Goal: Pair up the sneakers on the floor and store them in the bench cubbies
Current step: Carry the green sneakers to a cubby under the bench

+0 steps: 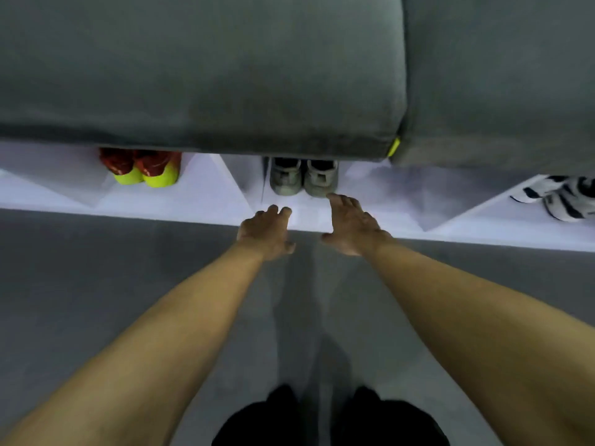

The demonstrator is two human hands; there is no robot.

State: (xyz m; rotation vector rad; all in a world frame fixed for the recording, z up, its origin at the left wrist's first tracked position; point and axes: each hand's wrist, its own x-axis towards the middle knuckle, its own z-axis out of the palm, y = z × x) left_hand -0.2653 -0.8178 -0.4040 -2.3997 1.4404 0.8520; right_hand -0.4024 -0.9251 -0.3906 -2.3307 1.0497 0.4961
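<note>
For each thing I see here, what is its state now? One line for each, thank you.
Red-and-yellow sneakers: paired, in left cubby.
Grey sneakers: paired, in middle cubby.
Black-and-white sneakers: in right cubby.
Left hand: empty, fingers curled.
Right hand: empty, open, fingertips near grey pair.
Bench cushion: on the bench.

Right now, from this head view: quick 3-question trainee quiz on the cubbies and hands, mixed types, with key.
1. True or false: the grey sneakers sit as a pair in the cubby straight ahead of the hands.
2. Multiple choice: the red and yellow sneakers are in a cubby A) left of the grey pair, B) right of it, C) on the floor.
3. Short answer: is the left hand or the right hand holding a shoe?

Key: 1 true. 2 A. 3 Neither; both hands are empty with fingers spread, and the right fingertips are at the toe of the right grey sneaker.
</note>
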